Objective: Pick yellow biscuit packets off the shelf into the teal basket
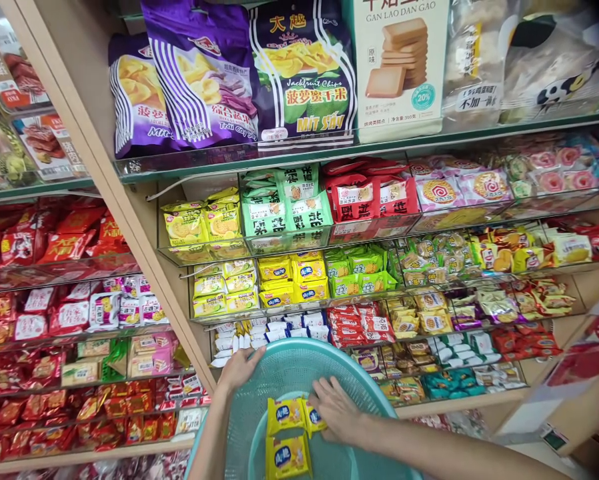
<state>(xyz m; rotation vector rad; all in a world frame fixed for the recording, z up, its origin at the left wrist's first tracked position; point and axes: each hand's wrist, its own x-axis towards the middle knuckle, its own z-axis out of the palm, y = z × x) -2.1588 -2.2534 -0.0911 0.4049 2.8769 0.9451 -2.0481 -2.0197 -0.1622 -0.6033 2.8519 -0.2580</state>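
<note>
A teal plastic basket (pixel 369 380) with perforated walls is at the bottom centre. My left hand (pixel 239 370) holds its rim at the left, fingers over the edge. Inside the basket, my right hand (pixel 333 410) has its fingers on a small yellow packet (pixel 313 419); the fingertips are partly hidden. Beside it lies another yellow packet (pixel 285 415), and a third yellow packet (pixel 287 457) lies below that one. Similar yellow packets (pixel 293 279) fill a shelf compartment above the basket.
Tiered shelves with clear dividers hold green packets (pixel 287 203), red packets (pixel 369 200) and many other snacks. Large purple bags (pixel 204 80) and a biscuit box (pixel 399 73) stand on top. A wooden upright (pixel 129 220) separates the left shelves, which hold red packets.
</note>
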